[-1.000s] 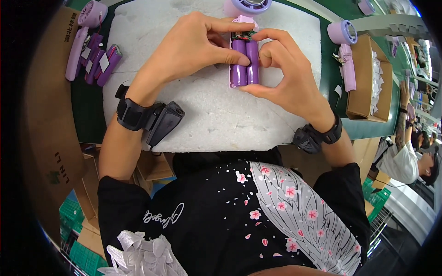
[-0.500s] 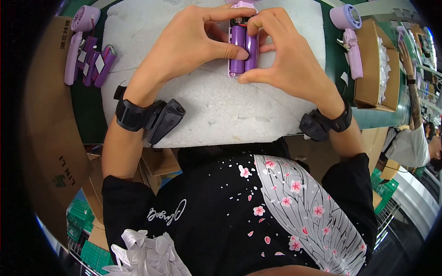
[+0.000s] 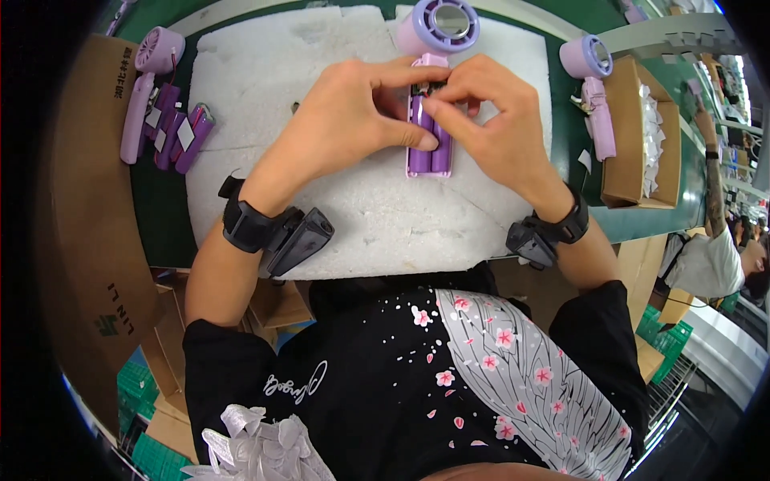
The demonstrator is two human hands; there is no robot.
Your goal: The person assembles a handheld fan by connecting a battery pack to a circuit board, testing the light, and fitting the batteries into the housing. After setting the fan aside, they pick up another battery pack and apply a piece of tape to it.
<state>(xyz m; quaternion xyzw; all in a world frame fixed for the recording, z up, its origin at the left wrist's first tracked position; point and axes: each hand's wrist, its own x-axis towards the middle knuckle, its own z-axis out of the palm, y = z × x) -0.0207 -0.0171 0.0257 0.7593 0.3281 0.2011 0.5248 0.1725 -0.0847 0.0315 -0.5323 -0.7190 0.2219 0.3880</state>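
Setting: green worktop (image 3: 164, 216) is carrying a white foam pad (image 3: 377, 216) that is lying straight ahead of the person, with a large cardboard sheet (image 3: 84, 232) standing along the left edge.
Work piece: lilac handheld fan (image 3: 431, 96) is lying on the foam pad, its round head (image 3: 439, 24) pointing away from the person and its open handle showing two purple cylindrical cells (image 3: 430, 156) sitting side by side.
Left hand (image 3: 341, 120): it is curling over the fan's handle from the left, thumb pressing down on the cells and fingers closing against the upper part of the handle.
Right hand (image 3: 493, 120): it is pinching at the top of the handle with bent fingers, touching both the fan and the left hand's fingertips; what sits between those fingertips is too small to tell.
Wrists: each one is wearing a black strap with a dark device (image 3: 293, 240) clipped to it.
Left side: second lilac fan (image 3: 144, 96) is lying on the worktop with loose purple cells (image 3: 180, 136) just beside it.
Right side: third fan (image 3: 592, 88) is resting next to an open cardboard box (image 3: 642, 136) holding white pieces.
Far right: another person (image 3: 714, 256) is working at the edge.
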